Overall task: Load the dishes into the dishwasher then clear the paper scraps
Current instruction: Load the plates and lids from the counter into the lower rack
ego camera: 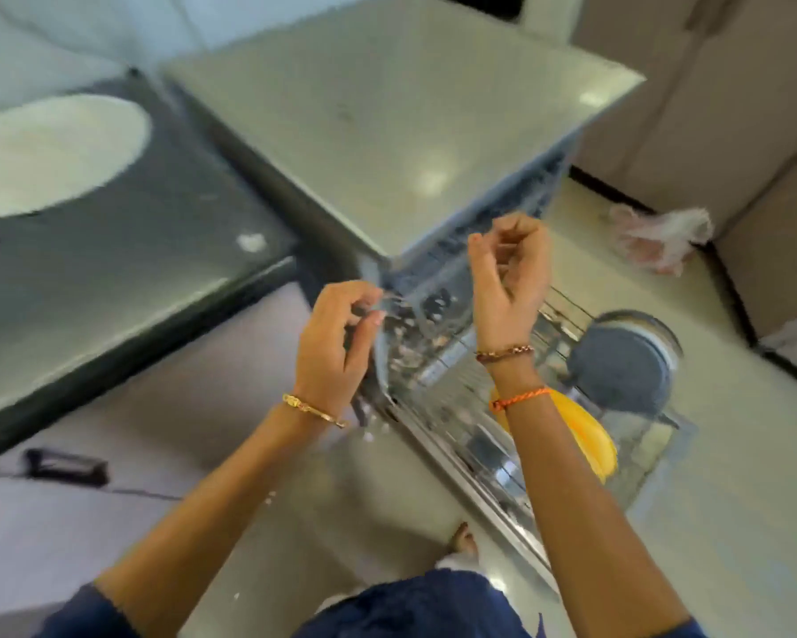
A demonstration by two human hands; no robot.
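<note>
The frame is motion-blurred. The dishwasher [387, 131] is a grey-white box at centre, and its wire rack [451, 389] is pulled out toward me. In the rack a grey plate [617, 366] stands upright, with a yellow dish [589, 444] in front of it. My left hand [336, 343] hovers by the dishwasher's front corner with fingers loosely curled, and I see nothing in it. My right hand [509, 278] is raised above the rack, fingers loosely curled and empty. A white plate [51, 154] lies on the dark counter [134, 278] at left. A paper scrap [251, 241] lies on that counter.
Small white scraps [369, 435] dot the pale floor near the rack. A crumpled plastic bag [654, 237] lies on the floor by the beige wall at right. A black object [65, 467] sits on the floor at left. My foot [463, 538] shows below.
</note>
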